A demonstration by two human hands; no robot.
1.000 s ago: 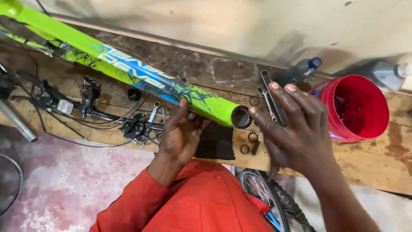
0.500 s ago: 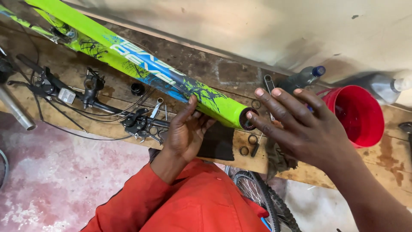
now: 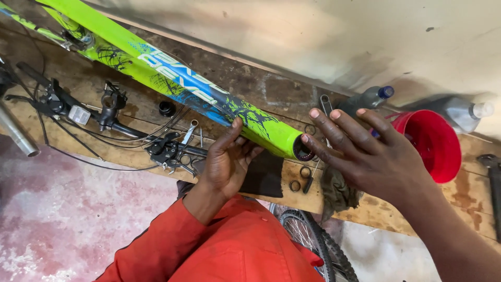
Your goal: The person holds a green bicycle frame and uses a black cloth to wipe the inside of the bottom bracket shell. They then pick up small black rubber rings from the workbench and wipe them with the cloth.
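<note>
Nearest the camera is the person's orange sleeve (image 3: 172, 245), and beside it, below the bench edge, a bicycle wheel (image 3: 313, 245) with a knobby tyre.

On the wooden workbench (image 3: 417, 209) lies the bright green bicycle frame tube (image 3: 172, 83), running from upper left down to its open end (image 3: 303, 149) near the middle of the view. Every place here is told from that tube.

The left hand (image 3: 227, 164) cups the tube from below, just short of its open end; the thumb rests up against the tube's near side and the fingers curl under it, so the hand holds the tube loosely rather than clamped around it. A dark cloth (image 3: 263, 177) lies under that hand.

The right hand (image 3: 373, 156) is spread open with its fingers straight, gripping nothing; its thumb tip touches the rim of the tube's open end.

Just below the open end, small black rings (image 3: 300, 178) lie on the wood. Below the tube's middle are a black handlebar with brake levers and cables (image 3: 109, 117).

Beyond the right hand stands a red plastic cup (image 3: 430, 143), and farther back, against the wall, a dark bottle with a blue cap (image 3: 368, 99) and a clear bottle (image 3: 464, 112).
</note>
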